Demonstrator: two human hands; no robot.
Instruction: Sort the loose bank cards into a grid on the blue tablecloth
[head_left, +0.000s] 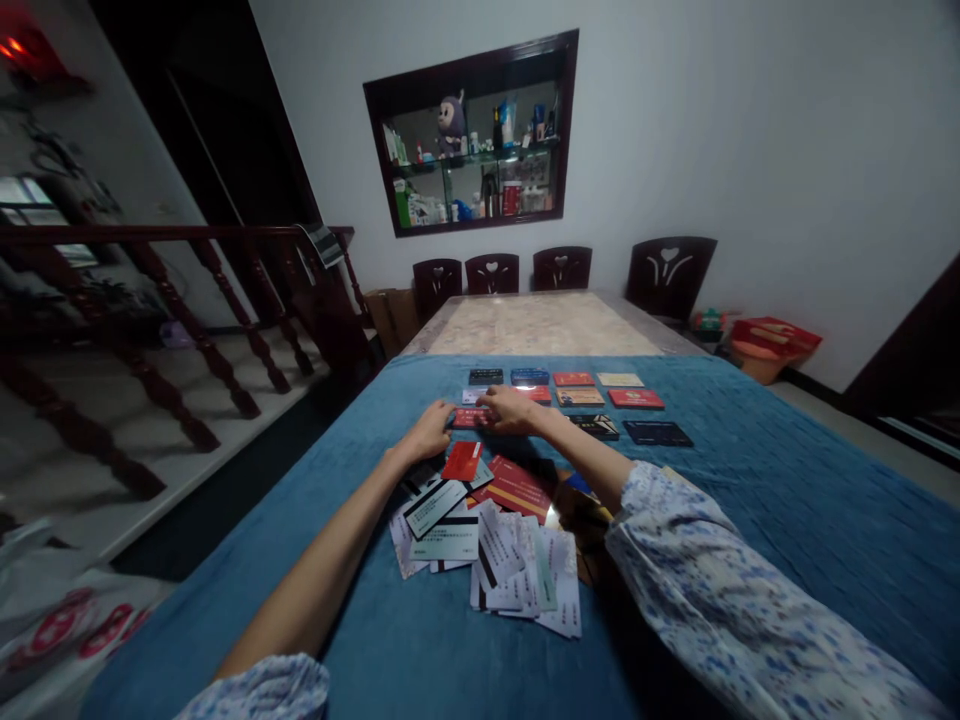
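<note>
Red card (466, 419), with pale lettering on its upper face, lies near the centre of the frame between the two hands, flat or almost flat on the blue cloth (315, 560). Its long axis runs from left to right across the frame, so one short end is toward the left hand (429, 430) and the other goes under the right hand (514, 410), where I cannot see it. I see the left hand with its fingertips close together at the left end. The right hand has bent fingers over the right part; from my camera I cannot tell whether either hand really grips it. Just beyond, toward the upper centre, sit rows of cards, among them a black one (486, 377), a blue one (530, 377) and a cream one (620, 380), their long sides also running mostly left to right. Lower in the frame, between the forearms, I see a loose pile of white cards (559, 575) at mixed angles, and above them another red card (463, 461), tilted.
</note>
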